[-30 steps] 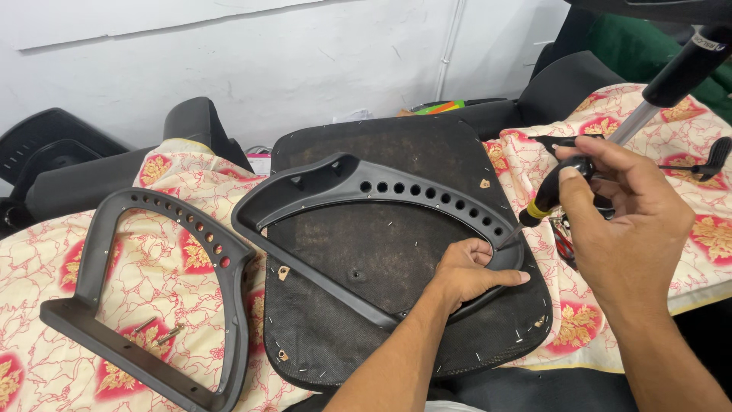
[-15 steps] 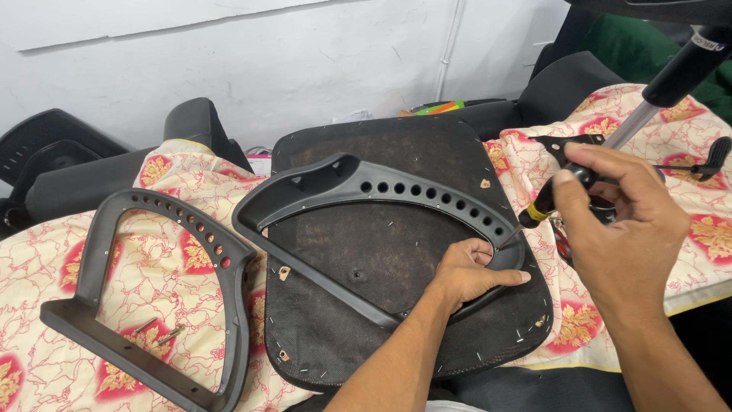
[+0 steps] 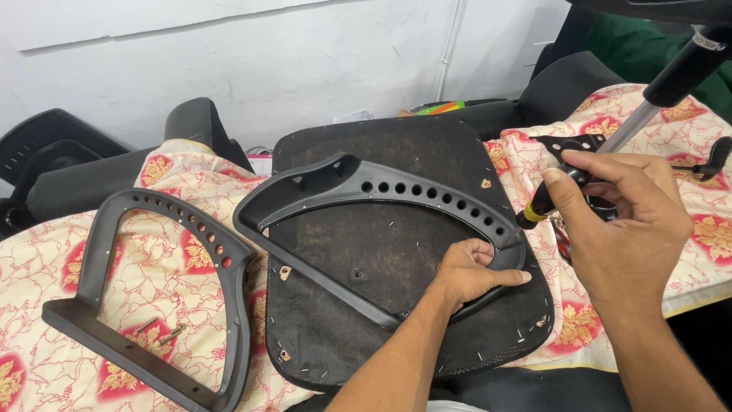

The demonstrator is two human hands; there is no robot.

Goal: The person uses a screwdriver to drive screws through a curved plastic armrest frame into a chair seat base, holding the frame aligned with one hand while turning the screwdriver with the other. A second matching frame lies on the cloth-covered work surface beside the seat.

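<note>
The left hand [image 3: 471, 272] lay palm down on the near right curve of a dark grey plastic armrest frame with a row of round holes [image 3: 396, 191], its fingers curled loosely over the rim and pressing it against the black fabric-covered seat base [image 3: 396, 145] beneath. That frame sat on top of the seat base, near the middle of the scene, its open loop spanning most of the panel's width.

The right hand [image 3: 621, 229] hovered just right of the frame, its fingers clenched around a screwdriver with a black handle and a yellow band [image 3: 543, 204]. The tool slanted down and to the left, and its tip met the frame's right end, just beside the left hand's knuckles.

A second dark grey plastic armrest frame of the same holed shape [image 3: 164, 282] lay well apart on the left, resting on a cream cloth with red and gold floral print [image 3: 46, 259]. Two long screws [image 3: 162, 330] lay inside its loop. Far right, a silver and black gas-lift cylinder [image 3: 665, 90] leaned across the cloth. A white wall [image 3: 229, 61] stood at the far side.
</note>
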